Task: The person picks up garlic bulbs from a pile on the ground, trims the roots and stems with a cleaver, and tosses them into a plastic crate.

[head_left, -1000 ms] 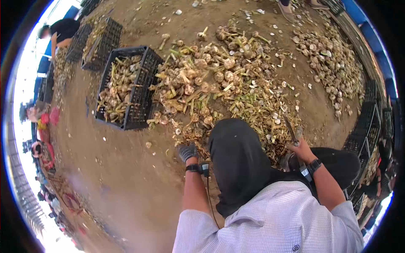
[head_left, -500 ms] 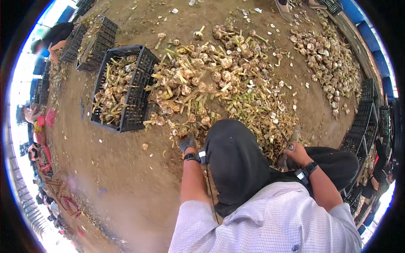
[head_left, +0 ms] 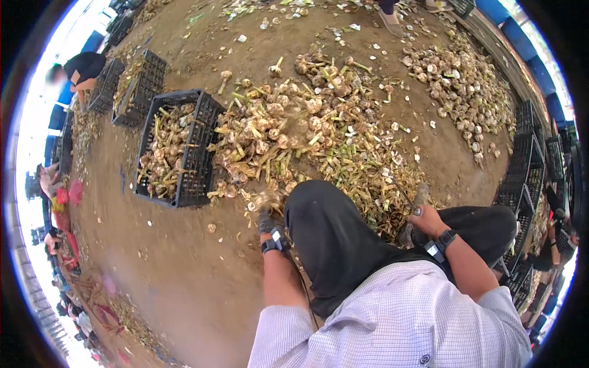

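Evidently the work in hand is with garlic: a broad heap [head_left: 279, 126] of stalked bulbs lies on the dirt floor [head_left: 178, 264] in front of the seated person. The left hand [head_left: 266, 221], in a dark glove, is down at the heap's near edge, just beside the bent knee [head_left: 316, 211]. Blurred bulbs and dry leaves [head_left: 270, 200] show at its fingertips; whether the fingers are closed on one or only touching, I cannot tell. The right hand [head_left: 431, 222] is bare and clamped round the handle of a knife [head_left: 403, 194], whose thin blade slants up and away over loose trimmings [head_left: 362, 178]. Blade and left hand are well apart, with the knee between them, so I judge this to be the picking-up step, not a cut. From here, a cut would call for a firm hold on one bulb, its stalk free, and gloved fingers clear of the edge.

Left of the heap, near it, stands a black crate [head_left: 202, 150] filled with stalked bulbs. Well apart on the right is another pile [head_left: 463, 92], its bulbs mostly without long stalks. At far left, another person [head_left: 84, 66] bends beside more crates [head_left: 140, 89].
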Motion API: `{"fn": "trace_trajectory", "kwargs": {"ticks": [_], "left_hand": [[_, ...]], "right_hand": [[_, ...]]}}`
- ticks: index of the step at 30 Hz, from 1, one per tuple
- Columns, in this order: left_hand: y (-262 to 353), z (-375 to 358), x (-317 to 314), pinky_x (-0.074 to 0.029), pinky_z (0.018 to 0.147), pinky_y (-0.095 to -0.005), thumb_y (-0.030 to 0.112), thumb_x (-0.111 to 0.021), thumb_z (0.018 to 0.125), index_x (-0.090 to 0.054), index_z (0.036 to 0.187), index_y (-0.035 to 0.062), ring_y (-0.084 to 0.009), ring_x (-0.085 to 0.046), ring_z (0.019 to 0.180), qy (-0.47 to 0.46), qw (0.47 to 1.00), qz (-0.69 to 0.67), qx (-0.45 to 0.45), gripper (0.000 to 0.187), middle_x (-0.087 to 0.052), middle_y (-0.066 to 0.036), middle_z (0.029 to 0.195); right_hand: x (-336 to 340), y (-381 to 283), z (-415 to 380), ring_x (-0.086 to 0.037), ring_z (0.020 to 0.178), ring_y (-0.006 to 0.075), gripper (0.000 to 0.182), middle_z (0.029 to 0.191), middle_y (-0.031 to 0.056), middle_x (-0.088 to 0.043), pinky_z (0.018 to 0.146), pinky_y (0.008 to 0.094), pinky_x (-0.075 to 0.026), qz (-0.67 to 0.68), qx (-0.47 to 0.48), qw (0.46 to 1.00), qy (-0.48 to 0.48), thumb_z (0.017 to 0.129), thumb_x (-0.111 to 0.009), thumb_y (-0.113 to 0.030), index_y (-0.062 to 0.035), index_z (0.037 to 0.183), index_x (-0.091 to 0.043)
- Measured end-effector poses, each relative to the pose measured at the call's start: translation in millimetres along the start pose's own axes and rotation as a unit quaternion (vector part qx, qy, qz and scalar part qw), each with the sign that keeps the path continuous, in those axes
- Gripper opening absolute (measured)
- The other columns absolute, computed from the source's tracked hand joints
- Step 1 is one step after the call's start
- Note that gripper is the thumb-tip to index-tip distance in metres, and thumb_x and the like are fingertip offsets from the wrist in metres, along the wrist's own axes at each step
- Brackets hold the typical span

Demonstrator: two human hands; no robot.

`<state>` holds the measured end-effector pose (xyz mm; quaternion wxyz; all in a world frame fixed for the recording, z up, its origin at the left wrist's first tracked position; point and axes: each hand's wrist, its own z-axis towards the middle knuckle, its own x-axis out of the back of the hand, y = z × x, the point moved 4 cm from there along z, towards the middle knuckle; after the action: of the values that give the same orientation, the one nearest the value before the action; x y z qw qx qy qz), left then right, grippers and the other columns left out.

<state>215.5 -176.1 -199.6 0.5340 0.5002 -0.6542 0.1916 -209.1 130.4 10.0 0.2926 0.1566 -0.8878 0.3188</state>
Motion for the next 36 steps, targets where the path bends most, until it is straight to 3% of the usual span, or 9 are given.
{"fn": "trace_trajectory", "kwargs": {"ticks": [8, 11, 13, 15, 17, 22, 26, 29, 36], "left_hand": [[32, -11, 137, -0.048, 0.074, -0.0428, 0.02, -0.061, 0.074, -0.068, 0.087, 0.0124, -0.03, -0.062, 0.085, 0.166, 0.979, -0.019, -0.12, 0.017, -0.066, -0.011, 0.085], [45, 14, 188, -0.049, 0.076, -0.0388, 0.019, -0.057, 0.079, -0.065, 0.097, 0.0119, -0.0252, -0.062, 0.09, 0.217, 0.957, 0.174, -0.085, 0.021, -0.066, -0.007, 0.09], [46, 48, 206, -0.048, 0.085, -0.0352, 0.012, -0.054, 0.085, -0.063, 0.105, 0.0097, -0.0217, -0.06, 0.099, 0.157, 0.959, -0.237, -0.012, 0.022, -0.066, -0.006, 0.1], [117, 23, 282, -0.048, 0.092, -0.0307, 0.001, -0.061, 0.083, -0.058, 0.115, 0.0061, -0.0194, -0.058, 0.107, 0.204, 0.672, -0.706, -0.09, 0.033, -0.064, -0.006, 0.11], [170, 9, 330, -0.05, 0.086, -0.0295, -0.002, -0.066, 0.078, -0.052, 0.12, 0.0038, -0.017, -0.059, 0.101, 0.197, 0.811, -0.542, -0.102, 0.044, -0.062, -0.007, 0.112], [276, -13, 330, -0.05, 0.083, -0.0337, -0.002, -0.06, 0.08, -0.053, 0.118, 0.0014, -0.0216, -0.061, 0.093, 0.098, 0.858, -0.443, -0.241, 0.038, -0.063, -0.01, 0.106], [338, -56, 282, -0.049, 0.086, -0.0339, 0.008, -0.071, 0.079, -0.053, 0.12, 0.0012, -0.0205, -0.06, 0.099, -0.124, 0.754, -0.601, -0.236, 0.046, -0.063, -0.011, 0.11], [370, -77, 264, -0.05, 0.085, -0.0339, 0.013, -0.076, 0.078, -0.056, 0.118, 0.0015, -0.0195, -0.061, 0.099, -0.042, 0.857, -0.393, -0.33, 0.046, -0.064, -0.01, 0.109], [374, -74, 181, -0.047, 0.09, -0.0358, 0.019, -0.073, 0.079, -0.06, 0.112, 0.0046, -0.0206, -0.061, 0.102, -0.001, 0.864, -0.295, -0.409, 0.038, -0.066, -0.009, 0.107]], "right_hand": [[11, -14, 0, -0.06, 0.061, 0.0197, 0.03, 0.067, 0.0126, -0.063, 0.058, 0.0359, -0.047, 0.037, 0.036, 0.998, 0.037, 0.079, -0.069, -0.025, 0.0032, 0.084, -0.061], [21, -28, -3, -0.055, 0.058, 0.0158, 0.028, 0.065, 0.0063, -0.06, 0.054, 0.0341, -0.045, 0.071, 0.079, 0.992, 0.063, 0.08, -0.069, -0.025, 0.0024, 0.083, -0.06], [24, -35, 0, -0.06, 0.062, 0.0194, 0.032, 0.07, 0.0112, -0.063, 0.058, 0.0356, -0.046, 0.107, 0.067, 0.991, 0.051, 0.08, -0.069, -0.028, 0.0022, 0.086, -0.061], [37, -54, -8, -0.057, 0.058, 0.0144, 0.032, 0.066, 0.0077, -0.061, 0.054, 0.033, -0.045, 0.119, 0.091, 0.987, 0.052, 0.085, -0.065, -0.03, 0.0013, 0.09, -0.063], [44, -66, -9, -0.053, 0.055, 0.0122, 0.032, 0.063, 0.0045, -0.057, 0.052, 0.0316, -0.043, 0.203, 0.1, 0.972, 0.059, 0.087, -0.062, -0.031, 0.0014, 0.091, -0.063], [73, -110, -34, -0.048, 0.055, 0.0089, 0.03, 0.065, 0.001, -0.054, 0.05, 0.0284, -0.04, 0.352, 0.125, 0.922, 0.097, 0.091, -0.057, -0.027, 0.0028, 0.094, -0.063], [93, -133, -66, -0.046, 0.061, 0.0096, 0.015, 0.067, 0.0004, -0.053, 0.055, 0.0306, -0.04, 0.206, 0.269, 0.91, 0.238, 0.086, -0.061, -0.014, 0.0007, 0.085, -0.06], [96, -137, -88, -0.054, 0.063, 0.034, 0.022, 0.072, 0.0184, -0.056, 0.059, 0.0422, -0.043, 0.154, 0.232, 0.933, 0.228, 0.078, -0.067, -0.02, -0.0002, 0.08, -0.058], [84, -134, -104, -0.056, 0.066, 0.0368, 0.021, 0.069, 0.0151, -0.053, 0.058, 0.0424, -0.044, 0.011, 0.322, 0.903, 0.283, 0.066, -0.07, -0.014, -0.0026, 0.074, -0.055]]}}
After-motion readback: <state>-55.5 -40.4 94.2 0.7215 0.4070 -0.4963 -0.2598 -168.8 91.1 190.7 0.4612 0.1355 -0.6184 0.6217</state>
